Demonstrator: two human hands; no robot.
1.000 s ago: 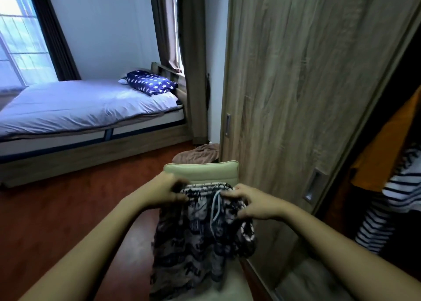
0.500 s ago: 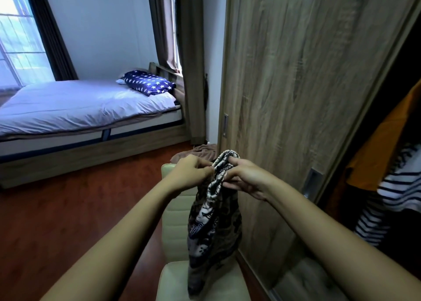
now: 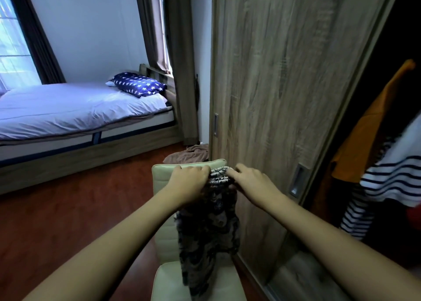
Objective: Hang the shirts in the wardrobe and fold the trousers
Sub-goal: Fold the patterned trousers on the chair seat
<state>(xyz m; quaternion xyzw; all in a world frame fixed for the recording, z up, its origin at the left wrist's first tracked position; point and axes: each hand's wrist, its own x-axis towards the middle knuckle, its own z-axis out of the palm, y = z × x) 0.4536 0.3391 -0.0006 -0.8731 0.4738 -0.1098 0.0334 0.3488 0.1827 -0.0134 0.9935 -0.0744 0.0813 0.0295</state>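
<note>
Fingers of left hand [image 3: 189, 184] and right hand [image 3: 252, 184] curl round patterned trousers [image 3: 207, 237].

1. A cream padded chair [image 3: 164, 180] stands on the reddish-brown wooden floor [image 3: 68, 209]. Dark patterned trousers [image 3: 207, 232] hang down its backrest, their lower end reaching the seat.
2. Just behind the chair, a crumpled brown cloth [image 3: 189, 156] lies on the floor.
3. Over by the window, a low wooden-framed bed [image 3: 79, 154] carries a pale sheet [image 3: 68, 109] and, at its head, a navy star-printed pillow [image 3: 139, 87].
</note>
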